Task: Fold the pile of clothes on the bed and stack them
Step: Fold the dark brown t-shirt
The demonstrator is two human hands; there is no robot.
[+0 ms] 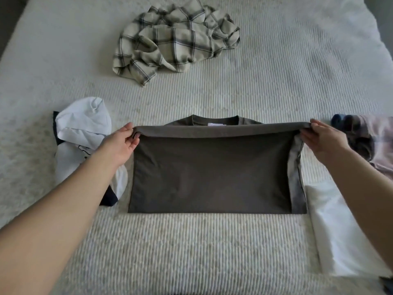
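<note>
A dark brown T-shirt (210, 175) lies on the bed in front of me, folded in half with its hem brought up near the collar. My left hand (123, 143) pinches the left corner of the raised hem. My right hand (321, 139) pinches the right corner, and the hem is stretched taut between them. A crumpled beige plaid shirt (176, 41) lies further back. A crumpled white garment with dark trim (85, 133) sits to the left, partly under my left forearm.
A pink and grey tie-dye garment (368, 141) lies at the right edge. A flat white folded piece (333, 228) lies at the right, under my right forearm. The ribbed white bedcover (191, 252) spreads all around.
</note>
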